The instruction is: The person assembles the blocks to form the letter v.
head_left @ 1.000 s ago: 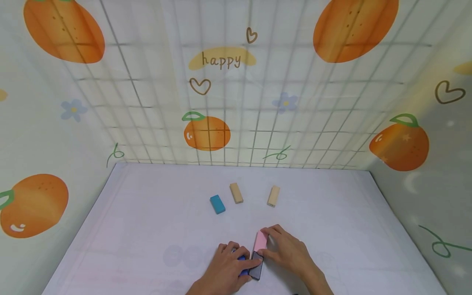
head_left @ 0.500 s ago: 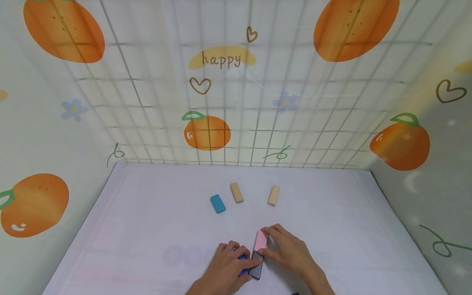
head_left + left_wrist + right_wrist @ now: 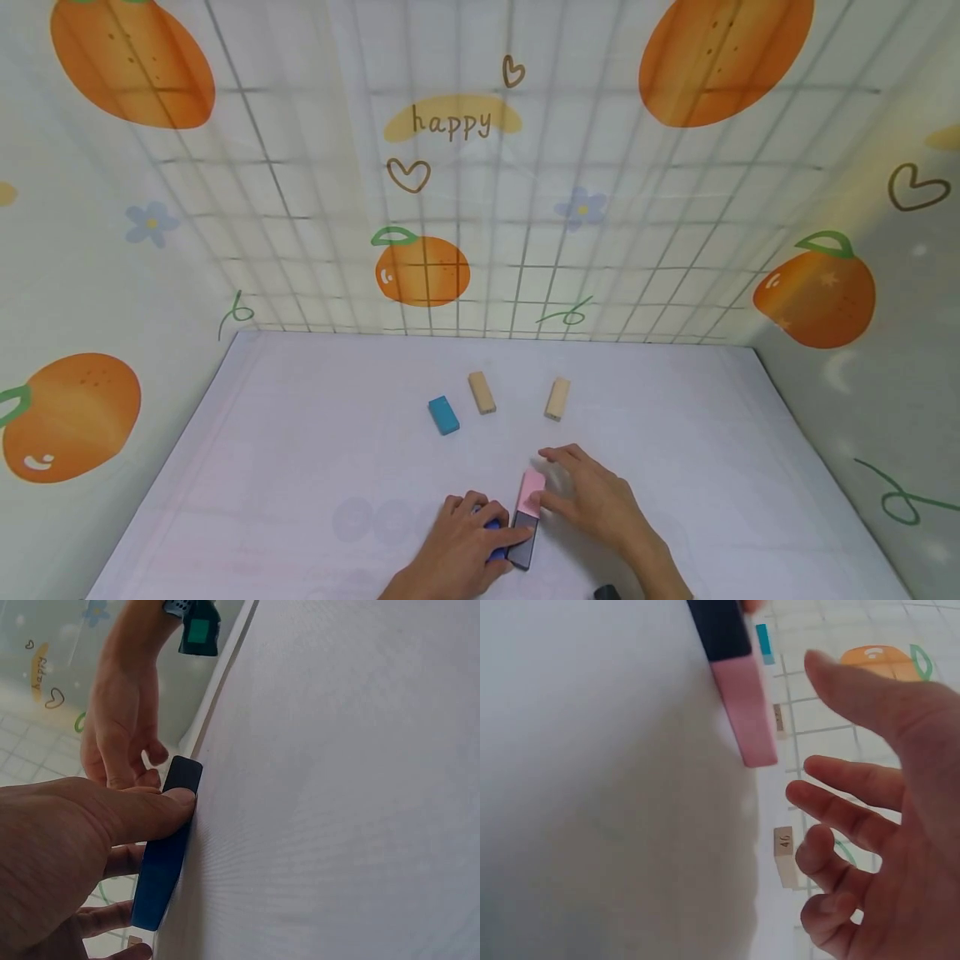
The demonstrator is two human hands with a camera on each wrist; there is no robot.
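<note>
My left hand (image 3: 463,546) grips a blue block (image 3: 157,889), mostly hidden under the palm in the head view, with thumb and fingers on opposite sides. One of its fingers lies across a black block (image 3: 522,552) right beside the blue one. Beyond that, end to end with it, a pink block (image 3: 531,481) forms one line on the white table. My right hand (image 3: 596,500) is just right of the pink block, fingers spread and nothing held. In the right wrist view its thumb (image 3: 847,686) stands apart from the pink block.
Farther back on the table (image 3: 300,417) lie a teal block (image 3: 443,415) and two plain wooden blocks, one in the middle (image 3: 482,392) and another to the right (image 3: 557,399). Cloth walls with orange prints enclose the back and sides. A dark device (image 3: 199,628) sits on the right wrist.
My right hand has let go of the pink block, its fingers lifting off and moving right and slightly away. My left hand and the blocks look unmoved.
</note>
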